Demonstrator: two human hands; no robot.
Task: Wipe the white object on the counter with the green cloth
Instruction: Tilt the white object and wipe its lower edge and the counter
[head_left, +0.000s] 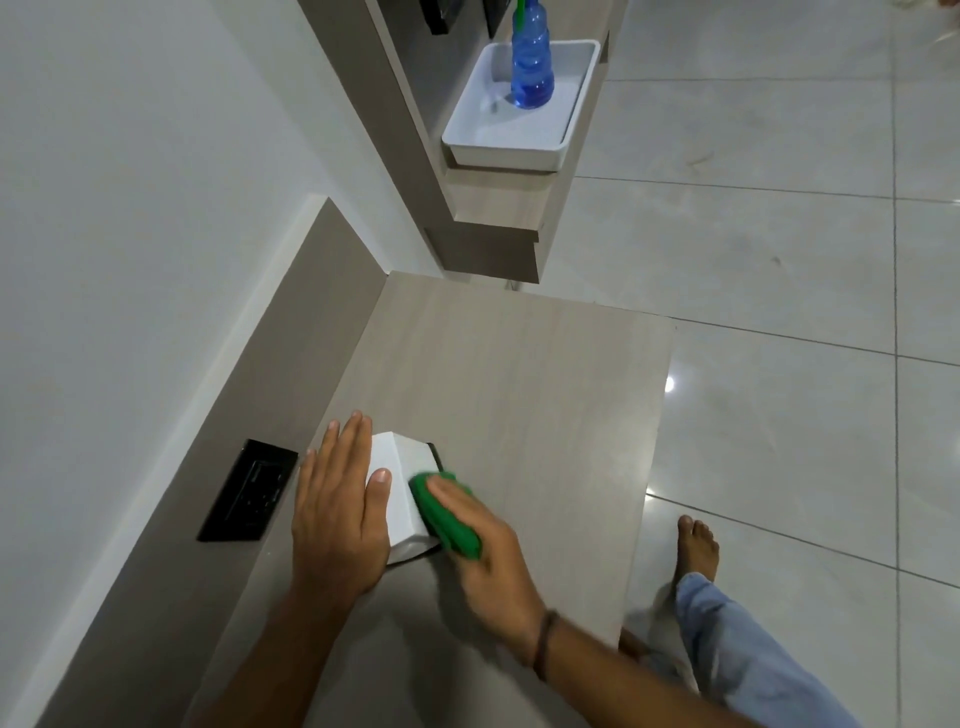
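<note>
A white boxy object with a dark edge at its far right corner sits on the light wood counter. My left hand lies flat over its left side, thumb resting on top, holding it steady. A folded green cloth is pressed against the object's right face. My right hand covers the cloth and grips it, fingers pointing away from me. The object's left side and near corner are hidden under my hands.
A black socket panel is set in the raised back ledge at the left. Farther off, a white tray holding a blue bottle stands on a shelf. My bare foot and jeans leg are on the tiled floor at the right.
</note>
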